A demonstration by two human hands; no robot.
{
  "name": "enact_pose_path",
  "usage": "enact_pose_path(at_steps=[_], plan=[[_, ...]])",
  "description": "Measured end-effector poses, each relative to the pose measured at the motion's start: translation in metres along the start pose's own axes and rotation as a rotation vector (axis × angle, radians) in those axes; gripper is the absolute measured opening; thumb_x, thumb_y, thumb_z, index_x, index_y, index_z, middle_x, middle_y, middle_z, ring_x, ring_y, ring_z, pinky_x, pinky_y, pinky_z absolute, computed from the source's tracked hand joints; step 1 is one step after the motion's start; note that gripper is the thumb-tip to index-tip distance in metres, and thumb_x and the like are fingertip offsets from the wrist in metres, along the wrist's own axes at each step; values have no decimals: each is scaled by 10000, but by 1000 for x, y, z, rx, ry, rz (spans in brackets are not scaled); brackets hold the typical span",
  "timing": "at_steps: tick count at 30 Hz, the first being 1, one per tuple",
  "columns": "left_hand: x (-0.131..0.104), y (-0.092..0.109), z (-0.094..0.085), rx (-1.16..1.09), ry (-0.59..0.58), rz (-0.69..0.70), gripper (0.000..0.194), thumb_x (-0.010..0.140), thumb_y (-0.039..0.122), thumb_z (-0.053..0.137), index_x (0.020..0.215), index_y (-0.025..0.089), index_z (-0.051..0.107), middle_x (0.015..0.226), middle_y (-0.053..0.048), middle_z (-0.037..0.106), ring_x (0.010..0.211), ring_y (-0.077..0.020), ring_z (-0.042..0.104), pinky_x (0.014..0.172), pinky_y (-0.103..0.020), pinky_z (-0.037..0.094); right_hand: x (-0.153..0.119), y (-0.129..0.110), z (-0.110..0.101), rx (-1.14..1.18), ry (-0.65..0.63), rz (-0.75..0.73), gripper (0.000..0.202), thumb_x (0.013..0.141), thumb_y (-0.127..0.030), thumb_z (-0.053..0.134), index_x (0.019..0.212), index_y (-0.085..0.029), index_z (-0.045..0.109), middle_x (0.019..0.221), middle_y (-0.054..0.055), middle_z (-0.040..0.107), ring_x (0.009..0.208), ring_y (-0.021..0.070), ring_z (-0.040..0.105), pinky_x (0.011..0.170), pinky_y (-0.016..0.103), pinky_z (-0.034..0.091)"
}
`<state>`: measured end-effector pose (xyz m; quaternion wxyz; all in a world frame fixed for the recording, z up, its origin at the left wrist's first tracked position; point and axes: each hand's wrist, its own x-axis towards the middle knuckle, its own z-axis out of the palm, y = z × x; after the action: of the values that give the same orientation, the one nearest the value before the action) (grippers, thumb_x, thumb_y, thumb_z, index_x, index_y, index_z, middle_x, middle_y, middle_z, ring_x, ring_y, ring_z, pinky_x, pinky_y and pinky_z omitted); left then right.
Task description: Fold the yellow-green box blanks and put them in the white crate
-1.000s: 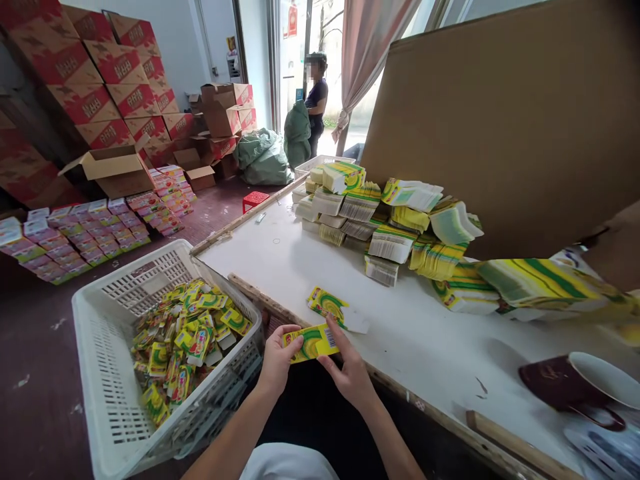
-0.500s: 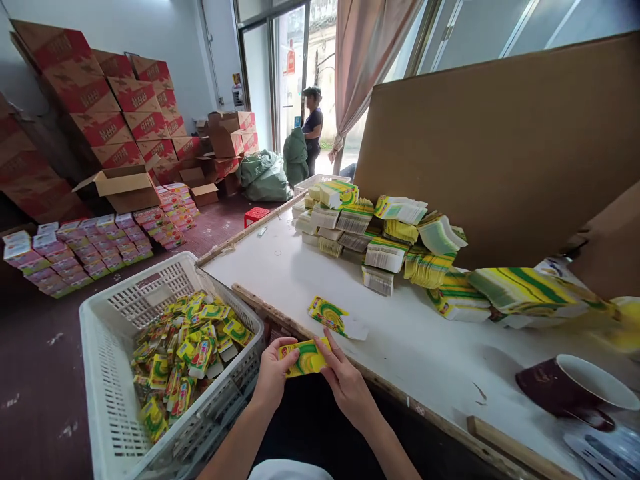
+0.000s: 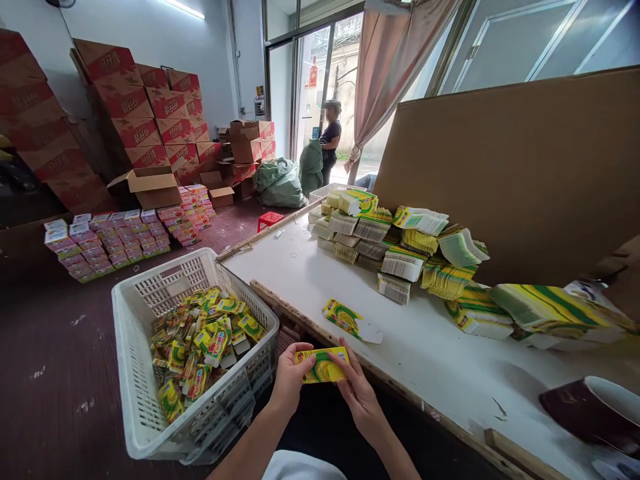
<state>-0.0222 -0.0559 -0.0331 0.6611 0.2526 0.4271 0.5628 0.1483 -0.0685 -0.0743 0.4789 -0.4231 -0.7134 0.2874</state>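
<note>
Between my two hands is a small yellow and green box, lying level just off the table's near edge. My left hand grips its left end, with the thumb across the front. At the right end, my right hand pinches the box between thumb and fingers. A flat yellow-green carton with a white flap lies on the white table just beyond my hands. To the left, a white plastic crate holds many small yellow packets.
Bundles of flat cartons are piled along the back of the table before a large cardboard sheet. A dark mug stands at right. Stacked boxes, green sacks and a person are farther off.
The view has swung left, so the scene sits farther right and slightly lower. Both hands still hold the box, and the fingers of my right hand have shifted on its right end.
</note>
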Motion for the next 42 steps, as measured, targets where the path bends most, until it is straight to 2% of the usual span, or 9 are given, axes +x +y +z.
enact_pose_path(at_steps=[3, 5, 9, 15, 24, 29, 33, 38, 42], plan=[[-1, -1, -4, 7, 19, 17, 571, 533, 406, 917, 934, 137, 613, 761, -25, 703, 658, -149, 659, 663, -279, 541, -4, -2, 6, -7, -28, 30, 420, 1017, -363, 442, 1431, -369, 513, 1660, -1, 191, 1478, 258, 306, 1143, 394, 392], [-2, -1, -7, 8, 30, 19, 569, 529, 415, 914, 925, 141, 610, 758, -22, 697, 662, -152, 655, 669, -285, 534, -4, -1, 8, -11, -39, 35, 430, 1022, -356, 429, 1448, -371, 489, 1662, -6, 184, 1481, 247, 300, 1151, 388, 377], [-5, -7, -10, 12, 72, 9, 591, 479, 436, 919, 891, 133, 623, 742, -26, 681, 670, -159, 640, 672, -292, 509, -6, 9, 4, 12, -32, -19, 416, 1014, -338, 450, 1422, -342, 531, 1611, 33, 334, 1442, 236, 390, 1125, 355, 417], [-5, -16, -14, -4, 95, -72, 586, 394, 396, 921, 827, 129, 632, 660, 9, 629, 615, -121, 567, 630, -268, 443, -15, 31, -11, -51, -79, -94, 301, 945, -348, 580, 1218, -286, 691, 1470, 70, 535, 1293, 248, 580, 996, 292, 542], [11, -21, -27, 46, 134, -108, 512, 419, 328, 907, 813, 129, 648, 642, 20, 613, 603, -107, 542, 622, -262, 425, 3, 39, -12, -314, -158, -326, 289, 964, -445, 514, 1086, -288, 723, 1374, 49, 613, 1146, 230, 680, 900, 272, 595], [13, -18, -33, 72, 172, -76, 458, 460, 321, 895, 802, 134, 654, 642, 30, 602, 606, -99, 525, 639, -260, 426, 10, 38, -4, -354, -191, -356, 299, 974, -459, 494, 1076, -284, 714, 1315, 58, 641, 1104, 231, 696, 841, 270, 602], [13, -15, -32, 59, 178, -85, 464, 464, 329, 900, 804, 131, 654, 669, 20, 608, 631, -102, 533, 660, -265, 427, 12, 37, 3, -302, -147, -315, 288, 971, -461, 508, 1057, -267, 704, 1287, 71, 637, 1086, 234, 688, 890, 304, 566], [14, -14, -28, -24, 215, -60, 560, 425, 410, 911, 830, 129, 644, 692, 15, 612, 644, -105, 545, 667, -273, 435, 20, 29, 11, -208, -119, -219, 295, 973, -460, 503, 1057, -241, 683, 1353, 100, 579, 1191, 292, 613, 1007, 412, 480], [15, -12, -28, -20, 176, -36, 618, 397, 467, 919, 836, 129, 645, 697, 17, 612, 652, -99, 542, 676, -268, 431, 24, 21, 13, -178, -129, -179, 413, 953, -489, 526, 1258, -220, 599, 1358, 145, 566, 1232, 353, 564, 1030, 507, 441]])
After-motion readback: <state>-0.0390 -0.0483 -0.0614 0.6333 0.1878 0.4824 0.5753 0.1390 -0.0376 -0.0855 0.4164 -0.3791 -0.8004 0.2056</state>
